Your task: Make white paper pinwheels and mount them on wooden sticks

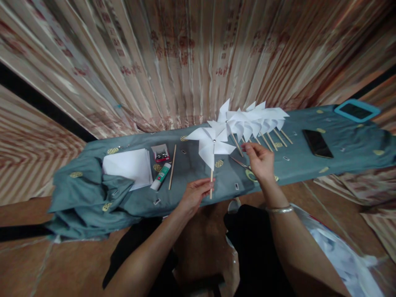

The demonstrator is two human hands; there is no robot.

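Your left hand (194,196) has its fingers closed around the wooden stick of a white paper pinwheel (206,140), which stands out over the middle of the cloth-covered table (298,159), just in front of the near end of a row of similar pinwheels (261,115). That one looks fully put together: the blades are folded in, a shiny fastener sits at the centre, and the stick runs down from behind. Your right hand (261,161) has thumb and fingers drawn together just beside the lower end of the nearest stick in the row; whether it grips anything, you can't tell from here. The row appears to be finished work, with blades overlapping and sticks pointing towards you. On your left, material remains: a stack of white paper (126,163) partly under a fold of cloth, a small box of metal fasteners (161,154), a glue stick (161,176) and one loose wooden stick (173,167). The scissors (251,175) lie below your right hand, partly hidden by it. So much looks done, though the leftover supplies leave room for more.
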